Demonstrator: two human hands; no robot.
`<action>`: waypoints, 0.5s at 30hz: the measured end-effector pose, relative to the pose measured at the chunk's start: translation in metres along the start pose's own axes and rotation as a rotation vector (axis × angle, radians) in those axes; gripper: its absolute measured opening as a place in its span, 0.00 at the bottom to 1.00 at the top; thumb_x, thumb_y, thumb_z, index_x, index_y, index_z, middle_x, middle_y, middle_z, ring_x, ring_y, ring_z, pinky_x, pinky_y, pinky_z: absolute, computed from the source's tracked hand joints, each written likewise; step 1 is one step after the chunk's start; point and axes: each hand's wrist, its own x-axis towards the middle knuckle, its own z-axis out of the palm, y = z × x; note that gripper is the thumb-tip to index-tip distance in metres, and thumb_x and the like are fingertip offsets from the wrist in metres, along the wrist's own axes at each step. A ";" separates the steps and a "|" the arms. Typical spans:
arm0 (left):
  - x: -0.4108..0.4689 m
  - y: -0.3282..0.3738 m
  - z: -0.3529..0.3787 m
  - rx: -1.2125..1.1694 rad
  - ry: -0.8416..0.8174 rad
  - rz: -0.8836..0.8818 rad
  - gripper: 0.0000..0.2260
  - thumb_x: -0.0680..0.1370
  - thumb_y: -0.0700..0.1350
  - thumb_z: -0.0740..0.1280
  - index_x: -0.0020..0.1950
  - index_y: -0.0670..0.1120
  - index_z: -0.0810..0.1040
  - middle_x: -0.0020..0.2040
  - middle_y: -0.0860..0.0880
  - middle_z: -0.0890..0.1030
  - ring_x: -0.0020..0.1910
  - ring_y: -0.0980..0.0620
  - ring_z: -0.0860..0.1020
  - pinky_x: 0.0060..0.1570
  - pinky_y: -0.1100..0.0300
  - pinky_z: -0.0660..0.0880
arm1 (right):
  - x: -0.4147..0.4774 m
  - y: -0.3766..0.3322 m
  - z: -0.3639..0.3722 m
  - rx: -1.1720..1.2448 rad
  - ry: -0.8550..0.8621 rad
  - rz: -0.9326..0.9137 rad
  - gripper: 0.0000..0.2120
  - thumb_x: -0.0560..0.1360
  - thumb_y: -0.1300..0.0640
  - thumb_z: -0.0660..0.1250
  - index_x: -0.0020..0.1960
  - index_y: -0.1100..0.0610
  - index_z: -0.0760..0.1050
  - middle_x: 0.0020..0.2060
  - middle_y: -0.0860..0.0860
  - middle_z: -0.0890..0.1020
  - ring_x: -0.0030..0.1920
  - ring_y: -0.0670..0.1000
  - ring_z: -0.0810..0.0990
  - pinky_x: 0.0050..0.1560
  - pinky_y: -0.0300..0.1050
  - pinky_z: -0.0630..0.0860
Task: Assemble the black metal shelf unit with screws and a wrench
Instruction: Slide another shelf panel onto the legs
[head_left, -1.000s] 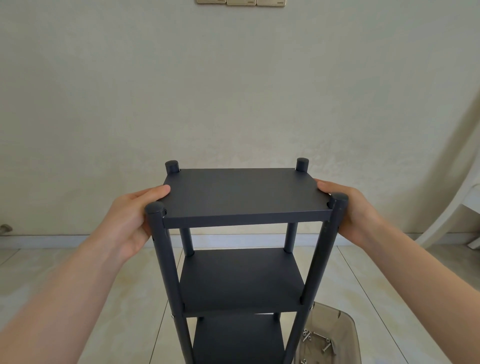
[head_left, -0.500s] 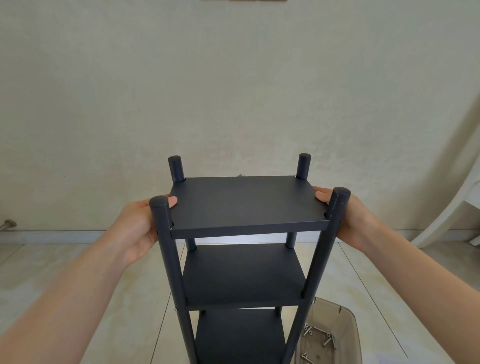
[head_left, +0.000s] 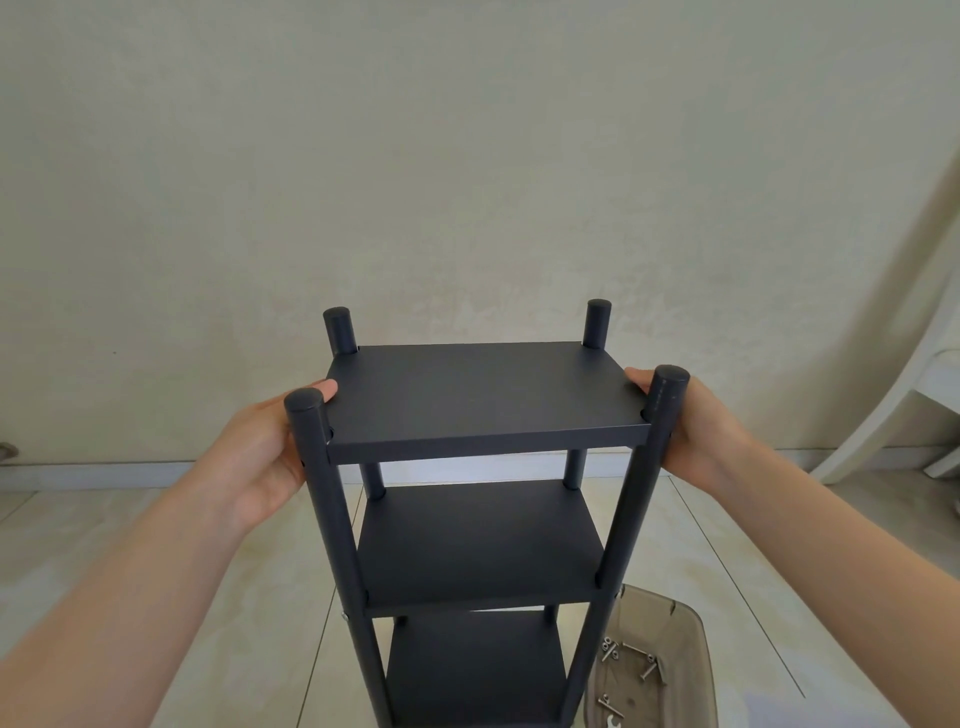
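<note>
The black metal shelf unit (head_left: 483, 530) stands upright on the floor before me, with four round posts and three boards in view. The top board (head_left: 480, 397) sits between the posts, whose capped ends rise above it. My left hand (head_left: 260, 457) grips the board's left edge, thumb on top. My right hand (head_left: 691, 426) grips its right edge behind the near right post (head_left: 660, 415). Loose screws (head_left: 631, 667) and a small wrench (head_left: 613, 722) lie in the tray at lower right.
A translucent brown plastic tray (head_left: 675, 623) stands on the tiled floor beside the unit's right foot. A white chair (head_left: 909, 395) stands at the right, against the plain wall. Pale floor tiles spread left and right of the unit.
The top board has slid down the four posts, so the post ends now stand higher above it. Both hands moved down with the board, still holding its sides.
</note>
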 end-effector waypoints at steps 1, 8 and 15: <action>-0.001 0.000 0.001 -0.014 -0.002 -0.008 0.06 0.75 0.45 0.72 0.51 0.44 0.83 0.42 0.50 0.86 0.34 0.53 0.84 0.33 0.62 0.81 | 0.000 0.000 0.000 0.007 -0.010 0.008 0.06 0.77 0.58 0.64 0.53 0.57 0.75 0.43 0.52 0.75 0.39 0.51 0.75 0.42 0.43 0.72; -0.004 -0.001 0.001 -0.047 -0.020 -0.032 0.09 0.75 0.46 0.72 0.53 0.45 0.83 0.45 0.50 0.87 0.38 0.53 0.85 0.31 0.61 0.80 | -0.004 -0.001 0.003 -0.017 -0.038 0.059 0.08 0.75 0.52 0.71 0.48 0.56 0.80 0.35 0.50 0.83 0.31 0.50 0.82 0.29 0.40 0.79; -0.006 -0.001 0.002 -0.045 -0.032 -0.033 0.10 0.74 0.46 0.72 0.54 0.45 0.83 0.43 0.51 0.86 0.37 0.54 0.85 0.30 0.62 0.79 | -0.003 0.001 0.005 0.051 -0.002 0.059 0.05 0.73 0.56 0.73 0.43 0.57 0.80 0.33 0.51 0.84 0.29 0.51 0.83 0.27 0.40 0.78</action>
